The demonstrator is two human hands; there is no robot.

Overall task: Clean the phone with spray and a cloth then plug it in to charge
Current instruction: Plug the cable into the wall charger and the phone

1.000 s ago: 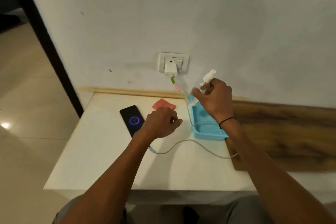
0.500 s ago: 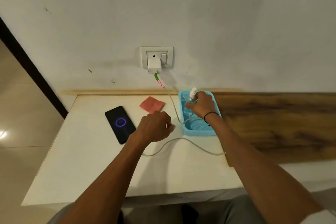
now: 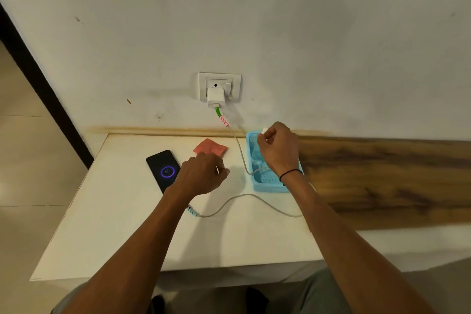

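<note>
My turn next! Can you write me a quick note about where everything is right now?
Right hand grips the clear spray bottle with white nozzle, low in the light blue plastic basket.
Left hand hovers loosely curled, holding nothing visible.
Black phone lies flat, charging ring lit; grey cable runs to the white wall charger.
Folded red cloth lies on the white table.
Done, apparently: plugged in.
Left: let go of the bottle.

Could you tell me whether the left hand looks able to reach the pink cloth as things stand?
Probably yes: the left hand hovers just in front of the pink cloth, holding nothing that I can see, and nothing lies between them.
</note>
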